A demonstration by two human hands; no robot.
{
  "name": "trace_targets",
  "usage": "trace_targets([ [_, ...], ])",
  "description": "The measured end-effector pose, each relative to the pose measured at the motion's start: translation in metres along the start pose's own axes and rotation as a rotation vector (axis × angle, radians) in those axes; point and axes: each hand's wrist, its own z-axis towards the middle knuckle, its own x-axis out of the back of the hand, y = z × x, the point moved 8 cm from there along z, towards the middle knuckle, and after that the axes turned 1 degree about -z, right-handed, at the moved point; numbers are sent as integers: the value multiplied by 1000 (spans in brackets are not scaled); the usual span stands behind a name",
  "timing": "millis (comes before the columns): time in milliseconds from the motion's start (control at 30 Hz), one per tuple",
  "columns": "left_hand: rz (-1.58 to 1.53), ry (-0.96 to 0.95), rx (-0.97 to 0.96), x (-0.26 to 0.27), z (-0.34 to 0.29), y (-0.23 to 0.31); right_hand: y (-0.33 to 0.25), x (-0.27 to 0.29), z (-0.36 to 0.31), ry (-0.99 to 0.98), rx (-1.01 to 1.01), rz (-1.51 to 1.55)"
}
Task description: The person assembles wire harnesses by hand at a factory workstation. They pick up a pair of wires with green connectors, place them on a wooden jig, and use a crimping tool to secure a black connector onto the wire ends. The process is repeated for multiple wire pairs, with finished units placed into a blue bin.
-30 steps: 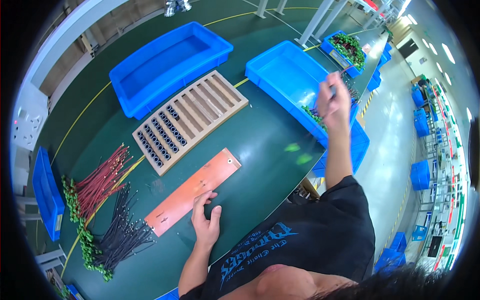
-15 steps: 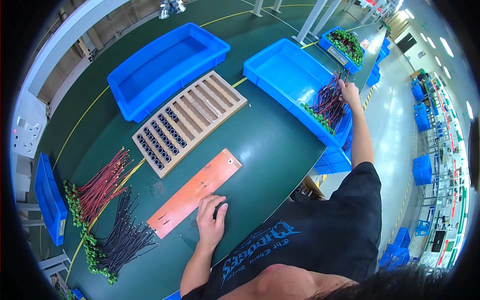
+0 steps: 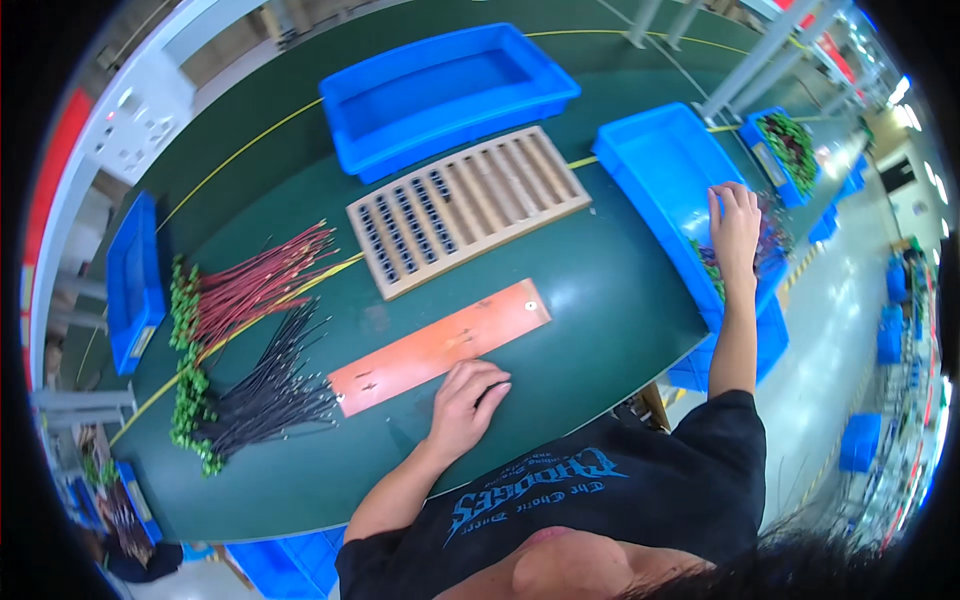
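My left hand rests on the green table beside an orange strip with dark marks and a hole near each end. Its fingers are loosely curved, the thumb stands apart, and nothing shows in it. My right hand hangs over a blue bin, fingers spread a little, with nothing visible in it. Beside and partly behind that hand lie dark red and black wires with green connectors, blurred. A wooden rack holds rows of black round sleeves in its left slots.
Red wires and black wires with green ends lie fanned out at left. A blue tray stands behind the rack. Another blue bin is at far left, and one with green connectors at far right.
The whole view has swung, shifting the table rightward in the picture. My right hand has come away from the wire bundle toward the bin's inner left. The left hand stays by the strip.
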Motion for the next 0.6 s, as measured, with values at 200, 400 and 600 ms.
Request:
trace_targets([
  [200, 97, 88, -74, 13, -35, 30, -229, -17, 9, -205, 366, 794],
  [400, 468, 564, 234, 71, -272, 30, -328, -104, 45, -375, 309, 1106],
  [600, 85, 1314, 1599, -42, -497, -51, -346, -152, 43, -399, 181, 1143],
])
